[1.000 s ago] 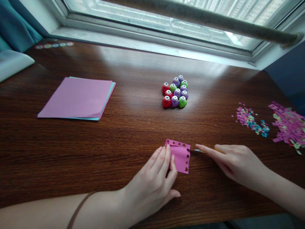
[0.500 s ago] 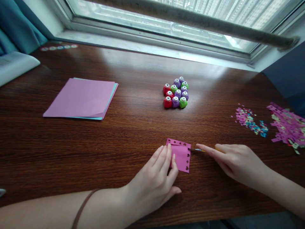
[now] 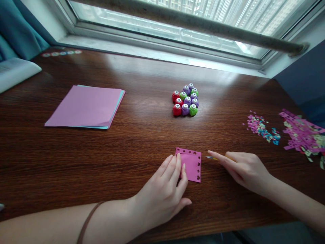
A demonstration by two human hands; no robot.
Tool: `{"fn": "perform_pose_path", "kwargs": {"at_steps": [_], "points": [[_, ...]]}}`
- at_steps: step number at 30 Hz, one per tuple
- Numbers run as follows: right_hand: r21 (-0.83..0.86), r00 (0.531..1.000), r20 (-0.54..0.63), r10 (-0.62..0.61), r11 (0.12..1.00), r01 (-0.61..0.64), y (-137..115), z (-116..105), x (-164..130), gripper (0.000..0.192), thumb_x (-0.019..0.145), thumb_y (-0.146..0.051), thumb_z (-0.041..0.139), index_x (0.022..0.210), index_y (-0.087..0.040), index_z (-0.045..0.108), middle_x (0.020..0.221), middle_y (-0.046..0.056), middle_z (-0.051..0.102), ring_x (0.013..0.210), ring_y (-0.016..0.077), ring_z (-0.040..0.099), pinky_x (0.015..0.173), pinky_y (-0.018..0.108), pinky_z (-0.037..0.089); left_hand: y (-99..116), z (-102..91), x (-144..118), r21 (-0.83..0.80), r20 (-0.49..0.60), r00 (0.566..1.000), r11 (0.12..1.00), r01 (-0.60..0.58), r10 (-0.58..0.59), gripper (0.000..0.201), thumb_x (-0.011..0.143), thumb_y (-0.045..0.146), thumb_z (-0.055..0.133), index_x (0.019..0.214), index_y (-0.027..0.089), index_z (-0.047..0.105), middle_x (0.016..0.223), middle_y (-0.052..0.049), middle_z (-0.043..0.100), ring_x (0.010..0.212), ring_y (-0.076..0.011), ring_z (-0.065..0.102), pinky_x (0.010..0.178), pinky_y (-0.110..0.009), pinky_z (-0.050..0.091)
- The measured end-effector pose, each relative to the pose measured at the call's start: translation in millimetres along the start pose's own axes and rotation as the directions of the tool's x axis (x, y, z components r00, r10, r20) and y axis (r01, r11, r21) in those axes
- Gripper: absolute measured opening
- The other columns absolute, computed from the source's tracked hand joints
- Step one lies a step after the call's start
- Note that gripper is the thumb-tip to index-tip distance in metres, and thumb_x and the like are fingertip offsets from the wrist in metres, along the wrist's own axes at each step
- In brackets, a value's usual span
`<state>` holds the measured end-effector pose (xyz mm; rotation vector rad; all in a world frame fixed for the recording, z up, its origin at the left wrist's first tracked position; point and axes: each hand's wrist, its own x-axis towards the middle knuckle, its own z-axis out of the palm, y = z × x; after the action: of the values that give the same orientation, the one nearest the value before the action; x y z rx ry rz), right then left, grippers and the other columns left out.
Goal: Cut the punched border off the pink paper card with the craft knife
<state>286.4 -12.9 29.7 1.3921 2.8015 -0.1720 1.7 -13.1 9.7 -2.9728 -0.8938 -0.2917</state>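
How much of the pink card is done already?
Done: the pink card has star holes along its top edge and heart holes down its right edge. In hand: the left hand presses the card flat on the table, and the right hand holds a thin tool just right of it. Left: the rest of the card shows no holes; the hand hides its left edge.

Glossy dark wood table (image 3: 142, 135), matt pink paper square (image 3: 191, 165), shiny plastic punches (image 3: 185, 100).
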Motion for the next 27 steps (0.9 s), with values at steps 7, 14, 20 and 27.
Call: {"fn": "perform_pose_path", "kwargs": {"at_steps": [7, 14, 20, 27], "points": [[0.393, 0.965, -0.116, 0.233, 0.903, -0.171, -28.2, -1.0, -2.2, 0.05, 0.09, -0.011, 0.039, 0.137, -0.027, 0.03, 0.123, 0.004, 0.056, 0.103, 0.0123, 0.057, 0.085, 0.022, 0.046, 2.0, -1.0, -6.7, 0.025, -0.002, 1.0, 0.999, 0.027, -0.027, 0.064, 0.084, 0.06, 0.035, 0.119, 0.009, 0.051, 0.114, -0.014, 0.058, 0.108, -0.0281, 0.049, 0.095, -0.04, 0.028], [0.294, 0.982, 0.001, 0.19, 0.938, -0.181, -32.5, 8.8, 2.6, 0.048, 0.092, -0.014, 0.034, 0.137, -0.027, 0.03, 0.087, 0.002, 0.062, 0.073, 0.012, 0.06, 0.064, 0.023, 0.048, 0.0, -3.4, -4.5, -0.12, -0.019, 1.0, 0.992, -0.025, 0.023, 0.069, 0.083, 0.063, 0.034, 0.121, 0.007, 0.049, 0.107, -0.013, 0.057, 0.1, -0.0259, 0.049, 0.089, -0.039, 0.031], [0.296, 0.979, 0.01, 0.205, 0.934, -0.199, -31.1, 4.1, 10.0, 0.047, 0.093, -0.017, 0.034, 0.138, -0.03, 0.028, 0.099, 0.003, 0.063, 0.082, 0.0131, 0.061, 0.073, 0.025, 0.048, -6.6, 0.1, -3.3, -0.17, -0.042, 0.996, 0.982, -0.08, 0.074, 0.067, 0.087, 0.057, 0.031, 0.126, 0.004, 0.045, 0.132, -0.015, 0.045, 0.127, -0.0294, 0.032, 0.106, -0.041, 0.017], [0.28, 0.976, 0.051, 0.21, 0.935, -0.216, -30.1, -0.7, 16.6, 0.05, 0.093, -0.016, 0.035, 0.138, -0.034, 0.026, 0.091, 0.001, 0.061, 0.074, 0.0131, 0.059, 0.07, 0.027, 0.046, -3.8, 0.8, -7.0, -0.167, 0.028, 0.996, 0.983, -0.082, 0.088, 0.07, 0.088, 0.06, 0.022, 0.13, 0.007, 0.041, 0.132, -0.014, 0.046, 0.127, -0.028, 0.032, 0.108, -0.047, 0.009]]}}
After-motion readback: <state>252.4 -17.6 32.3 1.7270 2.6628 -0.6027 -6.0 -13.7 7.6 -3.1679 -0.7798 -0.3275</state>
